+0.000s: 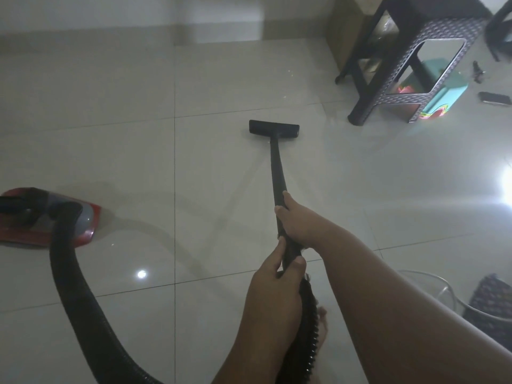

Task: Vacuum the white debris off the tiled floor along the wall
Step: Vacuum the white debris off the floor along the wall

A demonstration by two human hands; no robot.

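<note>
Gripping black wand with both hands: right hand clenched ahead, left hand clenched behind; nozzle head flat on tiled floor; faint white debris beyond, near wall; red vacuum body left.

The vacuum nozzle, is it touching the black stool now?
No, the vacuum nozzle lies on bare tile, clearly apart from the black stool, which stands farther to its right.

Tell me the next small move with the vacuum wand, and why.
Probably push the nozzle forward and a little right. Faint white specks lie on the tiles beyond it, nearer the wall, and the nozzle sits short of them. Both hands, left hand and right hand, already grip the wand, so a straight push should reach.
</note>
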